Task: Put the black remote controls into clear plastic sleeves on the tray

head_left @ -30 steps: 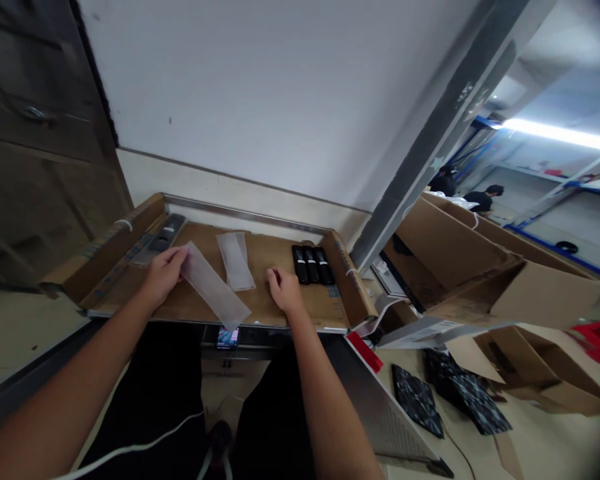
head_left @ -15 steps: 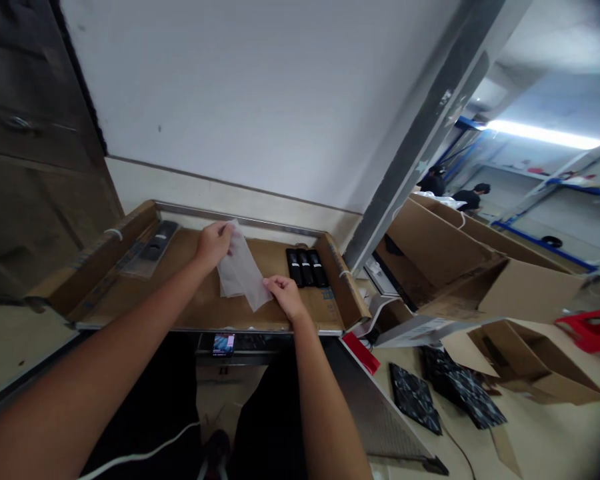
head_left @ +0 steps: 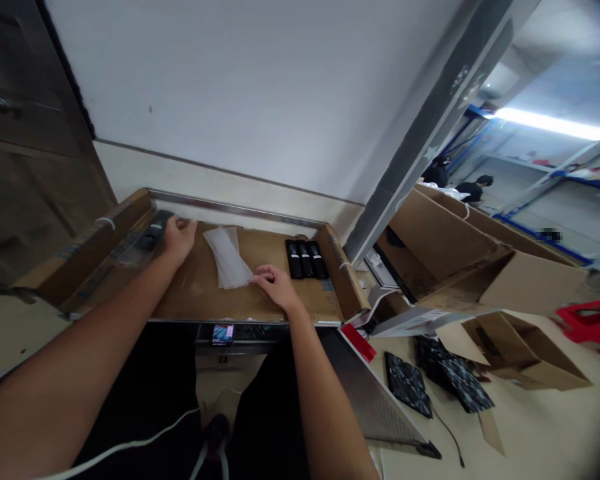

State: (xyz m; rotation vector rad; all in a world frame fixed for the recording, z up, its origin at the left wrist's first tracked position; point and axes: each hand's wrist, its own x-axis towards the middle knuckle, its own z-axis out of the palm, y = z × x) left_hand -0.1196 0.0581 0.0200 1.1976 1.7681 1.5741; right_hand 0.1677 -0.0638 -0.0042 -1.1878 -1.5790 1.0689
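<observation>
Translucent plastic bags (head_left: pixel 226 257) lie overlapped on the cardboard-lined tray (head_left: pixel 195 303). My right hand (head_left: pixel 277 287) pinches their lower right corner between thumb and fingertips. My left hand (head_left: pixel 179 241) is at the left part of the tray, fingers loosely bent and apart, nothing visible in them. Just left of it lies a black handheld device in a clear bag (head_left: pixel 153 235), partly covered by this hand. Three black handheld devices with white labels (head_left: pixel 307 260) rest side by side at the tray's right end.
Cardboard walls (head_left: pixel 347 280) edge the tray's sides. A lit phone (head_left: pixel 223 335) sits just below its front edge. To the right are a large open carton (head_left: pixel 445 247), a smaller carton (head_left: pixel 535 350), a red plastic stool (head_left: pixel 590 323) and dark patterned packages (head_left: pixel 407 383). People work in the background.
My left hand has let go of the plastic bags and moved left to the bagged device. The bags now lie lower on the tray, with my right hand still at their corner.
</observation>
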